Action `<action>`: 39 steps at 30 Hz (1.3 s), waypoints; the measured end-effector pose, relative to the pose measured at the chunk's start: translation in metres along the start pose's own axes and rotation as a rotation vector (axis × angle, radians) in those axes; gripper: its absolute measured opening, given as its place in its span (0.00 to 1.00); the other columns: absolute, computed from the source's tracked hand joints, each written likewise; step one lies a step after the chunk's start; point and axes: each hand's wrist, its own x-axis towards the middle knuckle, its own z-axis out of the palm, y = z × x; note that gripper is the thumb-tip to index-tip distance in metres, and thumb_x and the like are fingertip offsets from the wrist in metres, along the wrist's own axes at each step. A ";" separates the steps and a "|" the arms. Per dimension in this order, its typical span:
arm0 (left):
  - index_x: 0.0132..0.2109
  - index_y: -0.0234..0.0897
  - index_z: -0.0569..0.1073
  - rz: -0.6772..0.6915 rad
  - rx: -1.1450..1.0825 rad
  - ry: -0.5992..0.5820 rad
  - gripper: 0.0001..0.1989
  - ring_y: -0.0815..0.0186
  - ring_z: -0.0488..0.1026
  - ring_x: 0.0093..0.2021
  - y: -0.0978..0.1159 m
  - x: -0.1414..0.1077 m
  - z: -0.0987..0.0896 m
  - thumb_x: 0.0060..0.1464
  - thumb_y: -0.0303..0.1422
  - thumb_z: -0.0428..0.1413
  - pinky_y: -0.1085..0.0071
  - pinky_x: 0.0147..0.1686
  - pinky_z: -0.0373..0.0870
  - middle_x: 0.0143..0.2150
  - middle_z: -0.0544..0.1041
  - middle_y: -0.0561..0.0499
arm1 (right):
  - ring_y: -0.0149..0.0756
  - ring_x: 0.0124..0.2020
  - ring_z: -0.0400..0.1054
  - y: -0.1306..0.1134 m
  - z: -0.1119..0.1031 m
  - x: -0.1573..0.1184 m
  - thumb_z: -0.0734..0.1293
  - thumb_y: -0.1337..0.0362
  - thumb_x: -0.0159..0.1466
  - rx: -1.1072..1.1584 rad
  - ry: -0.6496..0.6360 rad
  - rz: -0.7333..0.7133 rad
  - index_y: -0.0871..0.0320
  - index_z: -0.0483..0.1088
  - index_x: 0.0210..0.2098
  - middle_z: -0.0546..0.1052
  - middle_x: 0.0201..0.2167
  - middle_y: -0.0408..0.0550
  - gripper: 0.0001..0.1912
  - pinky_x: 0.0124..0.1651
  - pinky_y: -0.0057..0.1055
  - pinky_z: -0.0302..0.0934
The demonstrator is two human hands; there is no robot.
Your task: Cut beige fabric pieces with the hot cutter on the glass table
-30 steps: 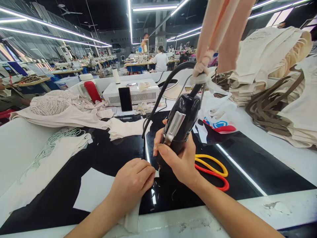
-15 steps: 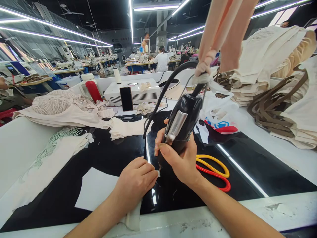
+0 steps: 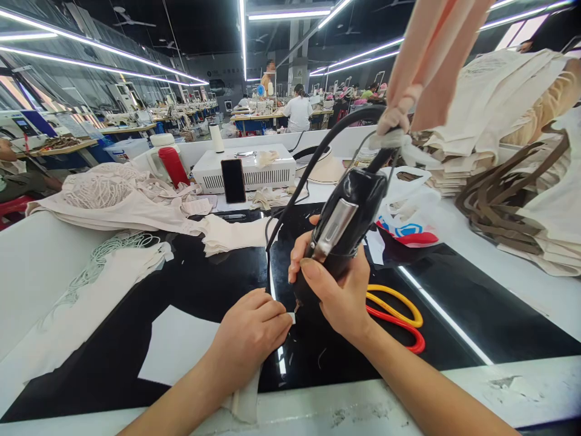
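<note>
Holding the black tool (image 3: 348,212): right hand (image 3: 342,287), wrapped round its lower body; the top leans right, the narrow tip (image 3: 298,306) points down.
Pinching the white piece (image 3: 292,317): left hand (image 3: 254,327), knuckles bent, a small end showing past the fingertips, just beside the tip; contact cannot be told.
Worktop (image 3: 213,297): glossy black surface with a white border, under both hands.
Black cord (image 3: 302,175): arches from the tool's top, then drops to its left.
Pink fabric (image 3: 426,72): knotted above the tool.
White sheet (image 3: 175,345): flat, beside the left forearm.
Yellow loop (image 3: 399,306) and red loop (image 3: 406,335): near the right wrist, on its right.
Phone (image 3: 233,180): upright before the white box (image 3: 247,168).
Plastic bag (image 3: 406,209): beyond the right hand, near the fabric stack (image 3: 494,109).
</note>
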 end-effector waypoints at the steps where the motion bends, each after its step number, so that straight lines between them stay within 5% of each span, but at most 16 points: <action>1: 0.41 0.36 0.74 0.003 -0.001 0.003 0.10 0.64 0.72 0.37 0.000 0.000 0.000 0.73 0.27 0.51 0.64 0.39 0.74 0.33 0.74 0.54 | 0.29 0.24 0.67 0.000 0.000 0.000 0.76 0.56 0.60 0.005 -0.003 -0.002 0.51 0.62 0.39 0.73 0.27 0.37 0.19 0.26 0.30 0.69; 39: 0.44 0.36 0.78 -0.103 -0.179 -0.014 0.08 0.64 0.72 0.37 -0.002 0.000 -0.005 0.72 0.30 0.54 0.66 0.38 0.73 0.37 0.77 0.51 | 0.29 0.24 0.69 -0.002 -0.001 -0.007 0.74 0.58 0.64 -0.004 -0.045 -0.037 0.51 0.64 0.45 0.75 0.30 0.38 0.16 0.27 0.29 0.69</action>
